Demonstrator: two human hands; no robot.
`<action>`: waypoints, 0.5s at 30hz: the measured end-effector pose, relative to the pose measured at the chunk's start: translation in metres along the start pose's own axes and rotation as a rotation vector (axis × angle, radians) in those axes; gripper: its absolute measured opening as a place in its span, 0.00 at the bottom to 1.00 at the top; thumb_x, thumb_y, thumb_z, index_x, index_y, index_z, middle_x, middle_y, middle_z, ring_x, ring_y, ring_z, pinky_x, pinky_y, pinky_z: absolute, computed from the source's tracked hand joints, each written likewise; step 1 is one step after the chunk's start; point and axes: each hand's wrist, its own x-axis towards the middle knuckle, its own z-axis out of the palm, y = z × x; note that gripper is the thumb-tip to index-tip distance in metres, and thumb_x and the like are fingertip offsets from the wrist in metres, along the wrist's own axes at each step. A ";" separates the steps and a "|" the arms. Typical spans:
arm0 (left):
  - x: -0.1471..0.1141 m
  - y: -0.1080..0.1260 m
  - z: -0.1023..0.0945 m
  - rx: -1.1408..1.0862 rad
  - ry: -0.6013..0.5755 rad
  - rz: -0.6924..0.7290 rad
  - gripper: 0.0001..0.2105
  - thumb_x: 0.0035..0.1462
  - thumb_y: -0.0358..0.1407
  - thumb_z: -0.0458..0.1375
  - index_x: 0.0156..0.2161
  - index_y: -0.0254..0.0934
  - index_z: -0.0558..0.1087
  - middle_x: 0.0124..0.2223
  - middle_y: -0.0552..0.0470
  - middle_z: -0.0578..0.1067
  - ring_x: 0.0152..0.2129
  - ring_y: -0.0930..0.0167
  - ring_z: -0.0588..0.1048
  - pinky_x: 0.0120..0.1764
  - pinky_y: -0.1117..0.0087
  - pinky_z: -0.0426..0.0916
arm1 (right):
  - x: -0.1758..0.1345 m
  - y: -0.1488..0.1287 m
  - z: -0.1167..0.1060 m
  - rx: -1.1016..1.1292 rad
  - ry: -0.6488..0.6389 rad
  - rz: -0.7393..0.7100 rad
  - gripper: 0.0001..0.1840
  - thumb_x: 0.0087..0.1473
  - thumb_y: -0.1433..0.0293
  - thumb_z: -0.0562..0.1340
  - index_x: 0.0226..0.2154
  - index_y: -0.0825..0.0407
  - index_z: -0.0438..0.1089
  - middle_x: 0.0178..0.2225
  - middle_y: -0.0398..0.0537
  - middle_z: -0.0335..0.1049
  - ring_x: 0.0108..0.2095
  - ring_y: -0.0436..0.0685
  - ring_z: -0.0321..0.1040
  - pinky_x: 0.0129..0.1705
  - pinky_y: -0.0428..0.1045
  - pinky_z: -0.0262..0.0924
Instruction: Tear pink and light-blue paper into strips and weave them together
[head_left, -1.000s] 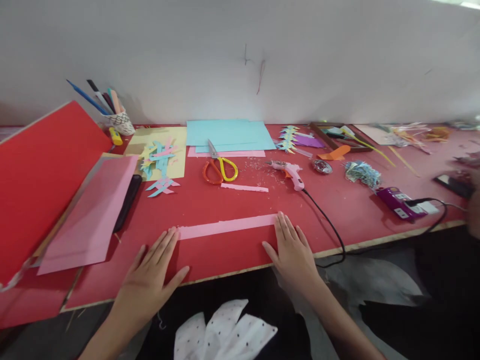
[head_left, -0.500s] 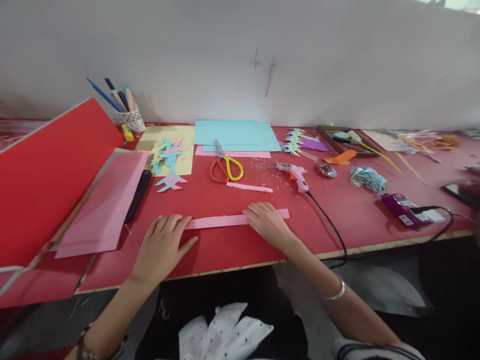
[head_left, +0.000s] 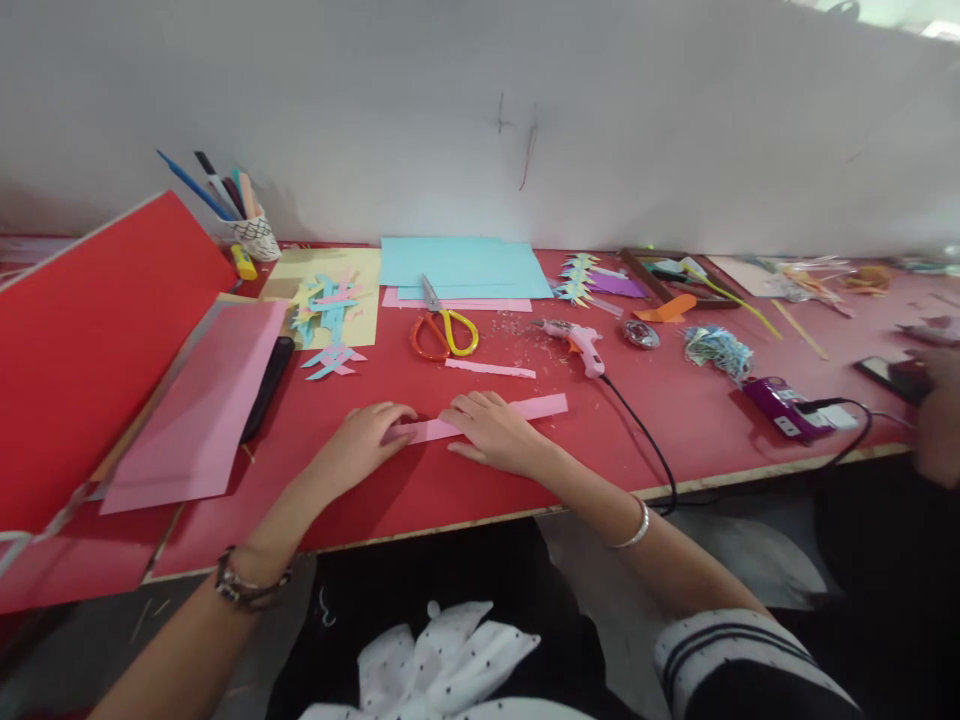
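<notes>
A narrow pink paper strip (head_left: 541, 407) lies slantwise on the red table (head_left: 450, 490).

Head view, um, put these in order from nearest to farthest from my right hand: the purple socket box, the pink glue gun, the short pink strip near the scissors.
From your right hand:
1. Short pink strip: just beyond it.
2. Pink glue gun: beyond and to the right.
3. Purple socket box: far to the right.

red table (head_left: 450, 505) | pink strip (head_left: 541, 407) (partly covered) | glue gun (head_left: 587, 345) | pen cup (head_left: 257, 238)
</notes>
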 end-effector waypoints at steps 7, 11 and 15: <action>0.003 -0.009 -0.018 -0.458 -0.072 -0.129 0.20 0.48 0.49 0.48 0.38 0.35 0.68 0.38 0.48 0.74 0.33 0.68 0.72 0.35 0.70 0.66 | 0.010 -0.001 0.006 -0.142 0.237 -0.086 0.14 0.56 0.70 0.47 0.42 0.54 0.63 0.42 0.52 0.65 0.40 0.54 0.59 0.48 0.53 0.48; 0.003 -0.007 -0.032 -0.369 0.031 -0.124 0.22 0.48 0.51 0.45 0.39 0.35 0.68 0.41 0.46 0.73 0.37 0.67 0.71 0.39 0.68 0.65 | 0.022 -0.003 -0.004 -0.182 0.231 -0.105 0.19 0.57 0.77 0.41 0.35 0.53 0.65 0.31 0.49 0.68 0.32 0.52 0.61 0.42 0.50 0.50; 0.001 0.007 -0.041 -0.065 0.082 -0.014 0.21 0.53 0.48 0.42 0.40 0.36 0.68 0.43 0.46 0.72 0.41 0.65 0.69 0.43 0.66 0.62 | 0.036 -0.004 -0.016 -0.101 0.088 0.009 0.14 0.57 0.74 0.45 0.35 0.55 0.65 0.28 0.48 0.68 0.27 0.51 0.62 0.30 0.47 0.49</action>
